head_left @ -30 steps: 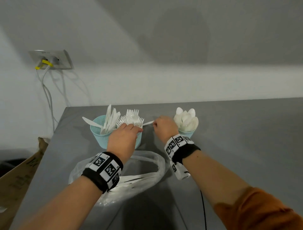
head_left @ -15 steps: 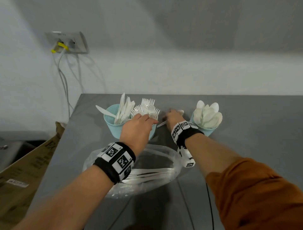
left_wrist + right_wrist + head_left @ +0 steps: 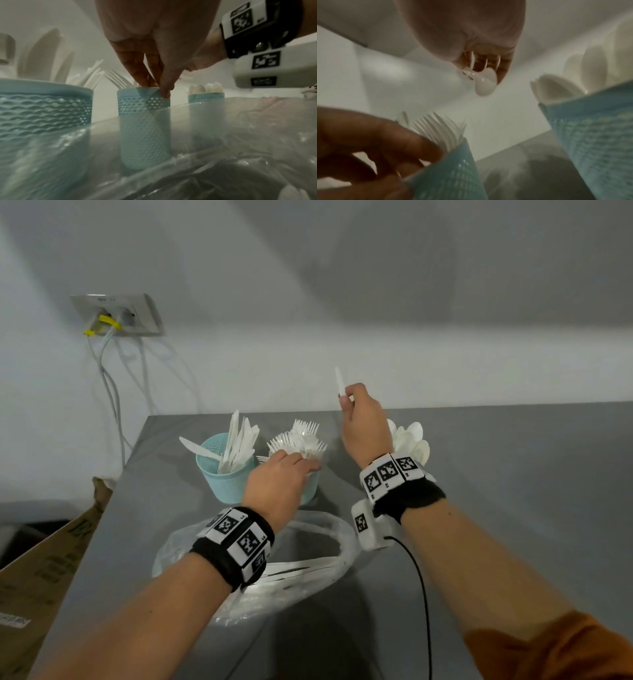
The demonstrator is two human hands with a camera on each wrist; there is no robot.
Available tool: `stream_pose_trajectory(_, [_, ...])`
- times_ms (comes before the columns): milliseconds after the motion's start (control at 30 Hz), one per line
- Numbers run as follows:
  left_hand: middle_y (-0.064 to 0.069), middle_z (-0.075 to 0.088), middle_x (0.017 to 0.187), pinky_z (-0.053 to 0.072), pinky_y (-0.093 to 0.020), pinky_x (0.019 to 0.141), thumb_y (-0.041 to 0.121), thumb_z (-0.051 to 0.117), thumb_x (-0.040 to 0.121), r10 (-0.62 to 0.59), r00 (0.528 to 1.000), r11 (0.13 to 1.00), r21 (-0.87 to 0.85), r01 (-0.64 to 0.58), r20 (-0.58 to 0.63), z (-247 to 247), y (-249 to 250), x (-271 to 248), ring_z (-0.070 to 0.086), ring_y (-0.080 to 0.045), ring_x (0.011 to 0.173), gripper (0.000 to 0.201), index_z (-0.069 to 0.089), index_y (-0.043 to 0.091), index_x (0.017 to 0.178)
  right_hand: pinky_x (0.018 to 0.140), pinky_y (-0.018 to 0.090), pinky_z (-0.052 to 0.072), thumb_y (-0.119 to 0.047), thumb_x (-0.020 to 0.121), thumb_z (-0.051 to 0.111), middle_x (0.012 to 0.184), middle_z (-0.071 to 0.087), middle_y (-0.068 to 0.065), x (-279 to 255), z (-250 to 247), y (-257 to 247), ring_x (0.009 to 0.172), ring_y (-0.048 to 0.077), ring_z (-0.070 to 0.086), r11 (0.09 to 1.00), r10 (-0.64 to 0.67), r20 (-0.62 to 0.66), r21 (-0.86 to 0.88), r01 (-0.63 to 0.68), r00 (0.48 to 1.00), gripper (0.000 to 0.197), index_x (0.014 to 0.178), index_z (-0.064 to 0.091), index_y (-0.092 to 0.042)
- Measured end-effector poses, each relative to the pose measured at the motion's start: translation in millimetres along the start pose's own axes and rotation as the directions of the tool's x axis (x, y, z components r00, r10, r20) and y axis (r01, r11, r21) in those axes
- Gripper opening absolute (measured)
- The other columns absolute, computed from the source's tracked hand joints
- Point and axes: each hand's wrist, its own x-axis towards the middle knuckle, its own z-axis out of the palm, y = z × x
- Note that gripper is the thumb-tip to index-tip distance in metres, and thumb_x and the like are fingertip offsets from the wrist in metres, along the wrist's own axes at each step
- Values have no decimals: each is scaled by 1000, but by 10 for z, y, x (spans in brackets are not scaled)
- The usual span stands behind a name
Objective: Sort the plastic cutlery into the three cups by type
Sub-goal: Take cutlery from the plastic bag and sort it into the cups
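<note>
Three teal cups stand in a row on the grey table (image 3: 513,474). The knife cup (image 3: 226,477) is on the left, the fork cup (image 3: 311,491) in the middle, and the spoon cup (image 3: 594,121) on the right, mostly hidden behind my right wrist in the head view. My left hand (image 3: 281,477) grips the fork cup (image 3: 144,108) by its rim, fingers inside, thumb outside. My right hand (image 3: 359,412) is raised between the fork and spoon cups, pinching a white spoon (image 3: 485,85), handle up (image 3: 339,381) and bowl hanging down.
A clear plastic bag (image 3: 308,570) holding more white cutlery lies on the table in front of the cups, under my left wrist. A cardboard box (image 3: 41,577) stands off the table's left edge. A wall socket (image 3: 116,314) with hanging cables is at the back left.
My right hand has lifted the spoon from low beside the fork cup to well above the cups, turning its handle upright. My left hand has stayed on the fork cup.
</note>
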Motion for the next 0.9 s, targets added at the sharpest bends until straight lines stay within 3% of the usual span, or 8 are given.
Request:
stream_pose_trajectory(133, [7, 67, 94, 55, -38, 63, 8, 68, 79, -20, 997, 1000, -20, 21, 81, 0, 166, 91, 58, -20, 90, 33, 68, 29, 105, 66, 33, 39, -32, 101, 35, 83, 51, 1, -53, -310, 37, 71, 20, 47, 994, 13, 8, 106, -14, 1000, 25, 112, 51, -15])
stream_pose_trajectory(233, [7, 64, 109, 53, -37, 76, 8, 57, 87, -18, 989, 1000, -10, 20, 149, -34, 249, 141, 53, -19, 103, 38, 62, 31, 117, 75, 37, 46, -36, 98, 38, 96, 53, 5, -93, -568, 143, 76, 23, 54, 989, 109, 91, -114, -98, 990, 26, 108, 58, -24])
stream_pose_trajectory(367, [6, 60, 117, 48, -34, 84, 5, 51, 90, -10, 981, 1000, -9, 12, 195, -40, 267, 174, 47, -19, 112, 44, 57, 32, 125, 72, 31, 42, -22, 95, 38, 115, 52, 12, -136, -902, 197, 72, 27, 52, 942, 238, 189, -282, -179, 953, 31, 89, 68, -13])
stream_pose_trajectory(467, [4, 59, 117, 49, -34, 84, -2, 51, 86, 4, 981, 1000, -4, -3, 194, -46, 257, 156, 46, -20, 113, 50, 57, 29, 125, 87, 32, 50, -8, 93, 44, 124, 60, 9, -126, -1121, 140, 93, 25, 62, 952, 211, 183, -261, -160, 960, 30, 107, 70, -10])
stream_pose_trajectory(533, [2, 58, 116, 50, -35, 83, -6, 51, 83, 20, 980, 1000, -12, -18, 196, -54, 243, 127, 45, -21, 113, 54, 57, 26, 126, 91, 31, 50, -4, 91, 49, 115, 66, 8, -124, -1213, 98, 102, 23, 62, 959, 200, 145, -230, -164, 969, 27, 110, 67, -12])
stream_pose_trajectory(633, [1, 56, 117, 49, -34, 83, -7, 51, 81, 30, 977, 1000, -1, -30, 212, -78, 231, 102, 43, -21, 114, 57, 55, 26, 128, 85, 37, 54, 0, 85, 55, 102, 67, 11, -140, -1214, 56, 93, 25, 64, 953, 214, 105, -242, -183, 971, 28, 108, 59, -15])
stream_pose_trajectory(800, [2, 57, 117, 48, -33, 86, -4, 51, 85, 4, 977, 1000, -21, 0, 214, -107, 227, 109, 44, -20, 115, 52, 55, 28, 126, 81, 35, 46, -7, 90, 53, 114, 59, 16, -265, -856, 198, 105, 31, 57, 890, 323, 321, -424, -170, 890, 25, 115, 51, -5])
stream_pose_trajectory(900, [3, 56, 119, 46, -32, 88, -1, 50, 88, -4, 977, 1000, -19, 9, 211, -119, 235, 105, 43, -19, 116, 48, 54, 28, 127, 86, 39, 45, -24, 93, 50, 121, 51, 16, -405, -625, 363, 108, 33, 53, 910, 342, 293, -341, -236, 893, 29, 117, 49, -7])
